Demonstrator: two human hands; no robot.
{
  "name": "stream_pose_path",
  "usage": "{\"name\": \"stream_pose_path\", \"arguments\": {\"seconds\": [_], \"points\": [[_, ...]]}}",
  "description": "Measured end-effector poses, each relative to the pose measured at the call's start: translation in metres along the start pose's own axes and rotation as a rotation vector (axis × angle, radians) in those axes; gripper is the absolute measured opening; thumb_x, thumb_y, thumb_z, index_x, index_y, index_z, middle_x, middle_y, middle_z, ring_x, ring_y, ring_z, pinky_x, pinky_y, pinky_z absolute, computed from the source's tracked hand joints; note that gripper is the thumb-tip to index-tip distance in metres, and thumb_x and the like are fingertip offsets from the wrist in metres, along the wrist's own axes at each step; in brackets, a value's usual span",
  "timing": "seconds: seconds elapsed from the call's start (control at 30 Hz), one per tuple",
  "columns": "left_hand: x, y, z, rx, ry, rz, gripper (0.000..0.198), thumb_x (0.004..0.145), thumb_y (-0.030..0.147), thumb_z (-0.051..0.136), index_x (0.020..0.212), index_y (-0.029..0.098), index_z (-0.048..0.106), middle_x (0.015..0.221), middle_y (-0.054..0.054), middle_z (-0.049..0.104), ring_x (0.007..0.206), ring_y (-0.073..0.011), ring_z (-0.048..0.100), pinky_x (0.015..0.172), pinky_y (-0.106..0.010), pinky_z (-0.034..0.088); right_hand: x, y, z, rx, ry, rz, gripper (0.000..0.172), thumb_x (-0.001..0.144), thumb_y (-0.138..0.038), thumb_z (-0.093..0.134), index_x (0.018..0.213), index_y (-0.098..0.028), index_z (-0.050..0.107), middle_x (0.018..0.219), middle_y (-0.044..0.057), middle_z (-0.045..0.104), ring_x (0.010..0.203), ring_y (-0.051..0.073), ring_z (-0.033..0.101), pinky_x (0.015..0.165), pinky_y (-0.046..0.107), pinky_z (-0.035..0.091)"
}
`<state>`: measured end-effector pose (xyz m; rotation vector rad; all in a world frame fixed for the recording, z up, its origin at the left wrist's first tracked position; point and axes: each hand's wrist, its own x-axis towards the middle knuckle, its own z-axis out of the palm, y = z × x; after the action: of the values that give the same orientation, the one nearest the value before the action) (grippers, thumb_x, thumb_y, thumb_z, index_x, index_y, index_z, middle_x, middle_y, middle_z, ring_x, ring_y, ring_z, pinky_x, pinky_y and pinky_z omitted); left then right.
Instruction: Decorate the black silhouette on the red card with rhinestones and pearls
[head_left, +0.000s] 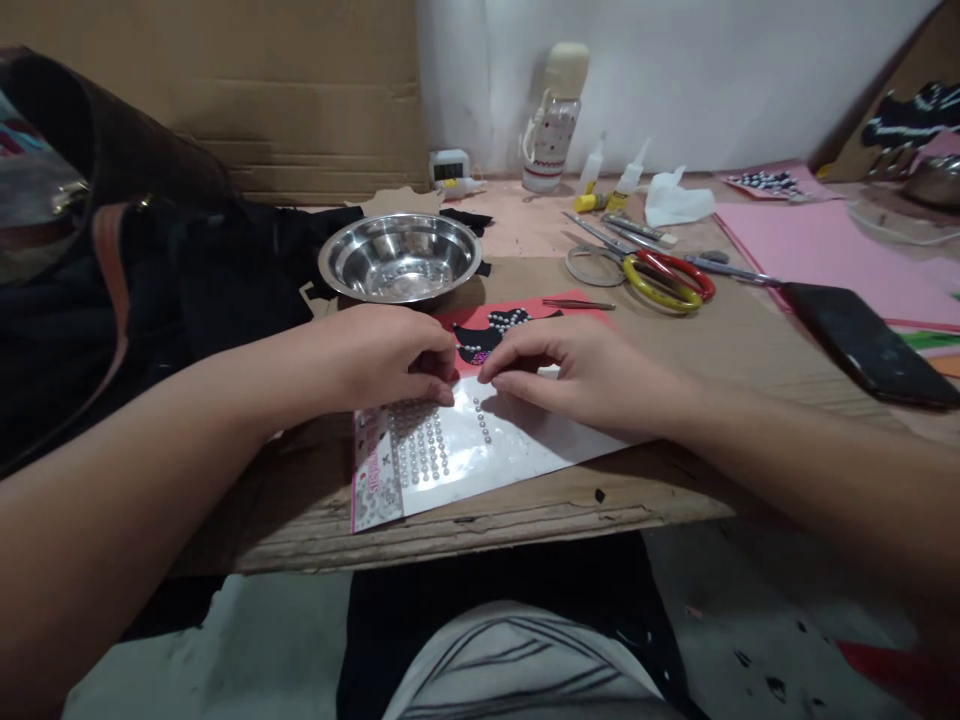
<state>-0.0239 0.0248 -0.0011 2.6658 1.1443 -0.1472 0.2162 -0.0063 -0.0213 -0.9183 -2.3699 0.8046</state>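
Beads (511,318) line parts of the black piece (474,338) on the red card (465,318), suggesting partial completion, with bead rows remaining on the adjacent sheet (517,445); the left hand (390,350) curls, the right hand (574,362) brings thumb and forefinger close, contents of either indiscernible.

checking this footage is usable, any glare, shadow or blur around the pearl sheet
Head view: a pale glare patch on the pearl sheet; a soft shadow on it beneath the right hand; print along its left edge too soft to read. Head view, farther back: bright reflections in the metal bowl; dim light overall.
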Motion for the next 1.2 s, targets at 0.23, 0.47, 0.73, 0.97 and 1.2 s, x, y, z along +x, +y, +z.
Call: {"name": "stream_pose_path", "arguments": {"seconds": [0.23, 0.47, 0.73, 0.97, 1.2], "points": [[-0.0021, 0.0022, -0.0026, -0.018, -0.035, -0.042, 0.019, 0.086, 0.043, 0.066, 0.092, 0.027, 0.075, 0.080, 0.002, 0.074, 0.063, -0.0158, 0.062, 0.058, -0.027, 0.038, 0.0000, 0.0033, 0.0038, -0.150, -0.052, -0.131, 0.014, 0.095, -0.016, 0.062, 0.100, -0.017, 0.075, 0.099, 0.006, 0.076, 0.088, 0.017, 0.068, 0.080, 0.030, 0.051], [-0.0019, -0.0009, -0.0002, -0.045, 0.008, 0.008, 0.016, 0.085, 0.039, 0.068, 0.090, 0.026, 0.075, 0.079, 0.001, 0.075, 0.061, -0.0150, 0.062, 0.055, -0.025, 0.038, 0.0004, 0.0038, 0.0066, -0.211, -0.092, -0.184, 0.017, 0.093, -0.012, 0.061, 0.096, -0.018, 0.077, 0.094, 0.006, 0.072, 0.084, 0.017, 0.066, 0.074, 0.028, 0.050], [-0.0026, 0.0012, -0.0012, -0.063, -0.005, -0.004, 0.015, 0.086, 0.038, 0.068, 0.091, 0.026, 0.075, 0.079, 0.002, 0.076, 0.062, -0.0147, 0.063, 0.055, -0.025, 0.038, 0.0019, 0.0035, 0.0077, -0.199, -0.088, -0.169, 0.017, 0.095, -0.015, 0.059, 0.099, -0.015, 0.075, 0.095, 0.008, 0.074, 0.086, 0.018, 0.066, 0.077, 0.030, 0.051], [-0.0002, -0.0039, 0.0021, -0.050, 0.002, 0.000, 0.019, 0.085, 0.043, 0.071, 0.090, 0.026, 0.076, 0.078, 0.001, 0.075, 0.062, -0.0151, 0.062, 0.056, -0.026, 0.036, 0.0014, 0.0046, 0.0066, -0.195, -0.129, -0.172, 0.018, 0.096, -0.013, 0.060, 0.098, -0.017, 0.077, 0.096, 0.007, 0.072, 0.085, 0.017, 0.066, 0.075, 0.028, 0.050], [-0.0013, -0.0021, 0.0006, -0.062, -0.009, -0.016, 0.017, 0.084, 0.041, 0.070, 0.092, 0.027, 0.076, 0.079, 0.001, 0.076, 0.062, -0.0160, 0.063, 0.056, -0.026, 0.037, 0.0027, 0.0060, 0.0058, -0.182, -0.150, -0.181, 0.018, 0.096, -0.012, 0.060, 0.099, -0.018, 0.077, 0.096, 0.006, 0.072, 0.086, 0.016, 0.066, 0.076, 0.027, 0.050]]}}
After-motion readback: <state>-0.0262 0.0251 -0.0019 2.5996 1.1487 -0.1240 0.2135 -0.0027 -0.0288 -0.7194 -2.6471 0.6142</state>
